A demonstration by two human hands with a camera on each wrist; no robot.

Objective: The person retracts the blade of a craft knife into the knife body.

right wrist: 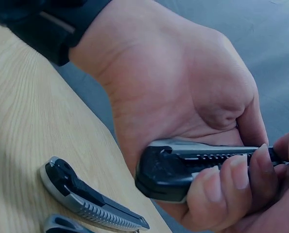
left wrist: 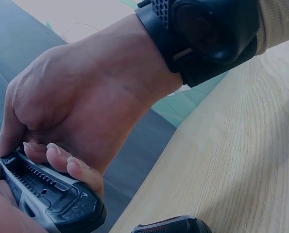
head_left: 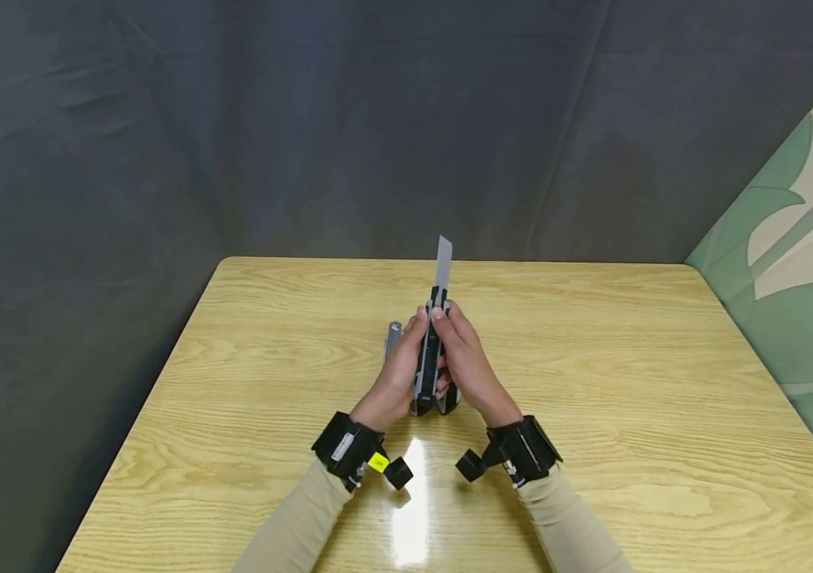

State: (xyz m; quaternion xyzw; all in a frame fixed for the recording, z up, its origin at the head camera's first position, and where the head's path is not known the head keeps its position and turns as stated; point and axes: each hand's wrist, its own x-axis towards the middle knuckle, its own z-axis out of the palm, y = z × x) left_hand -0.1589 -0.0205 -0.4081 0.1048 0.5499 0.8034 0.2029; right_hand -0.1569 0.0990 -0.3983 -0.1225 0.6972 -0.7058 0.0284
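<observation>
A grey-and-black utility knife [head_left: 429,358] is held up between both hands, its wide blade [head_left: 443,263] slid out and pointing away from me. My left hand [head_left: 396,378] grips its left side, the thumb near the slider. From the other side my right hand [head_left: 474,370] holds it too; in the right wrist view its curled fingers [right wrist: 234,187] wrap the handle. In the left wrist view the handle's butt end [left wrist: 81,208] pokes out below the left fingers. The blade lies outside both wrist views.
On the wooden table [head_left: 628,382] under the hands lies a second utility knife [right wrist: 91,199], with part of another knife [right wrist: 64,224] beside it. A grey knife end [head_left: 393,333] shows left of the left hand. Dark cloth [head_left: 406,127] hangs behind the table.
</observation>
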